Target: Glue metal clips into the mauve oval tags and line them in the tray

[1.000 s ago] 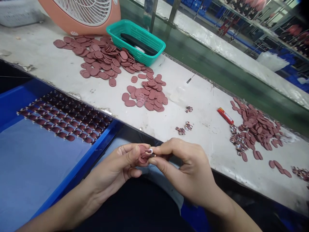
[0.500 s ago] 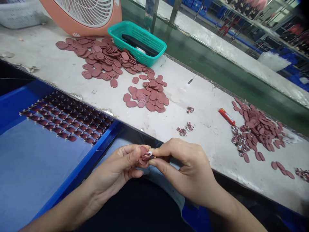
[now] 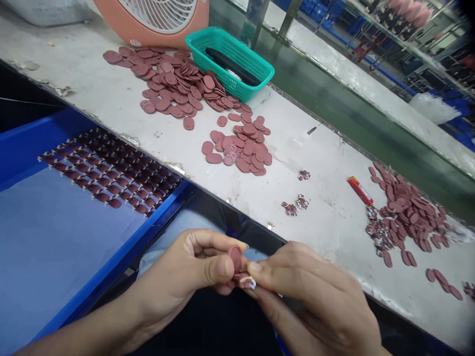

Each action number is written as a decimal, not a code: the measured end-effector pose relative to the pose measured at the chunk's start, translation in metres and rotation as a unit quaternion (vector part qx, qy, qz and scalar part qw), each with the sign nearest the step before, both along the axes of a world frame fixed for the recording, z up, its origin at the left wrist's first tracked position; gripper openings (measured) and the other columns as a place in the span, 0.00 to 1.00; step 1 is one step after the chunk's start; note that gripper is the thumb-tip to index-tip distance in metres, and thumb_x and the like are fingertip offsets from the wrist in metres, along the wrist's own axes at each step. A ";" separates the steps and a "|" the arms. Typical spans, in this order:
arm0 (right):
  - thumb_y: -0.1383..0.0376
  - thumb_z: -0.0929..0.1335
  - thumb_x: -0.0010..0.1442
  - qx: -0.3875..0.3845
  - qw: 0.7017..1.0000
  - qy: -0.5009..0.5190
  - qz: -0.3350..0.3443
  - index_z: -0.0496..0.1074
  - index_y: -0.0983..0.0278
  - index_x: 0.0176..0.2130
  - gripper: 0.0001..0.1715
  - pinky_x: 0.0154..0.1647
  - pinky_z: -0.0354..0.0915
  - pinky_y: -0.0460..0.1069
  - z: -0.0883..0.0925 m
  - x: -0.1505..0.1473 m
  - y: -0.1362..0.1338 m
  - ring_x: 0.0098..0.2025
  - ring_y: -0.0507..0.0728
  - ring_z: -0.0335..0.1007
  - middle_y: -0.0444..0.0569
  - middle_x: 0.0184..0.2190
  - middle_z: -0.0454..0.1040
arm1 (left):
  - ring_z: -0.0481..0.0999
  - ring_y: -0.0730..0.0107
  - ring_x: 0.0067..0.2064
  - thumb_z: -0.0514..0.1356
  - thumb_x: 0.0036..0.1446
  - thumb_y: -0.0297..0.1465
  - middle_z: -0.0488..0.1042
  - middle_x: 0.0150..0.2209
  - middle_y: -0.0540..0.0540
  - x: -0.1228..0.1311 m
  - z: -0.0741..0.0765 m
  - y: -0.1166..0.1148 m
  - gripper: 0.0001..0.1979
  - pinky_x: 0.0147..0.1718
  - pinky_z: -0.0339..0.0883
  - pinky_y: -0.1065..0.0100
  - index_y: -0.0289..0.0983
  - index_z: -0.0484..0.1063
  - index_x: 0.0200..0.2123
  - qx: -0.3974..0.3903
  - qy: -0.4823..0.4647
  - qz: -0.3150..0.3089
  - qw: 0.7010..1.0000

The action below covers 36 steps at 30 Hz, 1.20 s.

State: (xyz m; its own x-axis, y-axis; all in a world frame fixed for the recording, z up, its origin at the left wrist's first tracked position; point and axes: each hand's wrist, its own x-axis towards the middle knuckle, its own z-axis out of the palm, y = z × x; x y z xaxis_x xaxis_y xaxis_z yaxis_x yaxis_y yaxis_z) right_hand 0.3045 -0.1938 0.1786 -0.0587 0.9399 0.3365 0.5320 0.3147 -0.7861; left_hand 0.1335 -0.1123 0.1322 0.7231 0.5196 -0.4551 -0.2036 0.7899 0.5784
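A small oval tab of maroon rubber (image 3: 235,258) stands nearly upright at the lower middle of the frame, pinched by the left hand (image 3: 189,267). Just below it, joined to further maroon pieces, sits a small glossy white-and-pink charm (image 3: 247,282), held against the tab by the right hand (image 3: 308,291). The charm's detail is too small to make out.

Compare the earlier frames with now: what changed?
The left hand and right hand have dropped lower in view; the left has turned the maroon oval piece more on edge, while the right keeps pinching the small printed piece against it. Nothing was let go. The oval piles, green basket and tray rows lie unmoved; only the view shifted.
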 end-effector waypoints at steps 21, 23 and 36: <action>0.64 0.72 0.66 -0.005 0.998 -0.058 -0.010 0.76 0.68 0.49 0.13 0.39 0.73 0.41 -0.003 0.010 0.009 0.36 0.48 0.77 0.47 0.36 0.80 | 0.71 0.78 0.26 0.77 0.43 0.43 0.75 0.25 0.51 -0.001 -0.020 0.009 0.18 0.21 0.69 0.83 0.39 0.86 0.35 -0.080 -0.029 -0.058 0.995; 0.68 0.71 0.66 -0.020 0.999 -0.033 -0.001 0.78 0.67 0.46 0.09 0.39 0.73 0.41 -0.007 0.010 0.010 0.36 0.48 0.77 0.46 0.35 0.80 | 0.71 0.78 0.26 0.77 0.44 0.44 0.76 0.26 0.50 0.000 -0.021 0.010 0.18 0.21 0.70 0.83 0.38 0.86 0.35 -0.076 -0.037 -0.072 0.994; 0.72 0.73 0.63 -0.011 1.000 0.017 0.005 0.81 0.71 0.41 0.05 0.39 0.74 0.43 -0.019 0.011 0.015 0.34 0.49 0.76 0.49 0.31 0.80 | 0.72 0.82 0.24 0.78 0.44 0.39 0.76 0.23 0.51 0.002 -0.024 0.007 0.15 0.23 0.69 0.85 0.36 0.85 0.33 -0.113 -0.004 -0.048 0.992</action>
State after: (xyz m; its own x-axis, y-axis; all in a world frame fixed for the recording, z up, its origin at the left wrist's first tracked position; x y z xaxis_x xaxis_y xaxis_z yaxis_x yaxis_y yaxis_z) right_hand 0.3151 -0.1785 0.1596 -0.0571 0.9464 0.3180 0.5013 0.3027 -0.8106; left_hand 0.1356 -0.1049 0.1087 0.7682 0.3331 -0.5467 -0.1244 0.9154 0.3829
